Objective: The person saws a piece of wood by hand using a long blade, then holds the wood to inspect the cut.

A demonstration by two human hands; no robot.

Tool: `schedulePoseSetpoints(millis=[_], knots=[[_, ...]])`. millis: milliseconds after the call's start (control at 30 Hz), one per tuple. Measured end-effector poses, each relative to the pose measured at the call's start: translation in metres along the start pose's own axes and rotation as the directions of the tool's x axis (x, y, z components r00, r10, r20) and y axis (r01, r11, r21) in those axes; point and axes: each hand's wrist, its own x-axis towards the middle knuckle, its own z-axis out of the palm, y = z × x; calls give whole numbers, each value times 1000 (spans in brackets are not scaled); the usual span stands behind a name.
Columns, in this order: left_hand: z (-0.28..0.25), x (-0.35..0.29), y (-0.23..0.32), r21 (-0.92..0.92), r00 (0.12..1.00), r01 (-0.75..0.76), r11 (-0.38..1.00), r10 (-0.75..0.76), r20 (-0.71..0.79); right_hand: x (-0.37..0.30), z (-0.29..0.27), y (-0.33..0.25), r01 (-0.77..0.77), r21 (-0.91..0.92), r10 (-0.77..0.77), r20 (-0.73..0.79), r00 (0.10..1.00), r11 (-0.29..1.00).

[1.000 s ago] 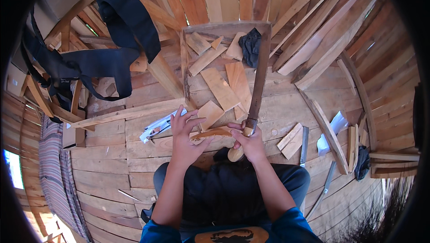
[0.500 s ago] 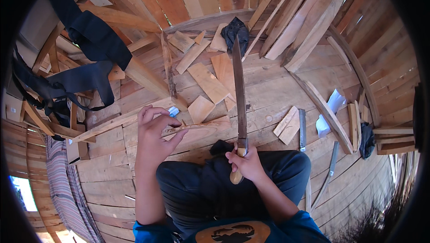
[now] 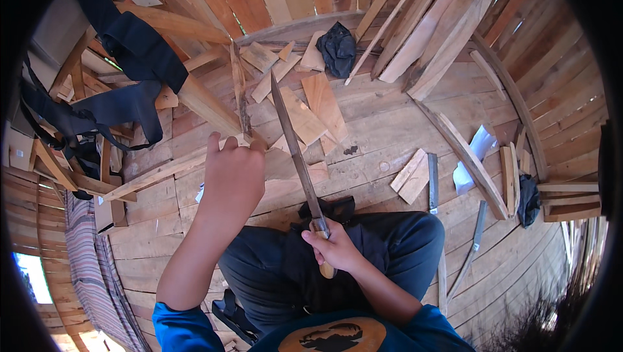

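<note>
My right hand is wrapped round the wooden handle of a machete above my lap. Its long, narrow blade slants up and to the left, the tip over the wood pieces on the floor. My left hand is raised left of the blade, its back toward me. Its fingers bend away, mostly hidden, so whether they hold anything does not show. Just beyond it, a flat wood piece shows partly between hand and blade. A dark cloth lies around my lap.
Offcut boards and a black bag lie ahead. Two thin boards, a flat metal strip and white paper are on the right. A long beam crosses there. Black straps hang over timber at left.
My left hand has turned over, showing its back, and moved slightly right. The machete has swung its tip to the left, and my right hand has shifted left and down.
</note>
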Motion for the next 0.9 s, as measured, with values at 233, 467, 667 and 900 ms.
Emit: schedulePoseSetpoints(millis=[233, 467, 667, 900], knots=[[-11, 3, 9, 161, 993, -10, 987, -9, 115, -5, 5, -19, -54, -9, 54, -6, 999, 998], [2, 19, 1, 136, 998, -59, 989, 55, 30, 6, -9, 10, 57, -122, -63, -48, 997, 991], [2, 24, -5, 32, 998, -48, 998, 46, 48, 1, -2, -18, 9, -106, -15, -59, 998, 994], [-4, 28, -4, -69, 998, -9, 998, 13, 62, 11, -21, 4, -110, -107, 97, -118, 988, 988]])
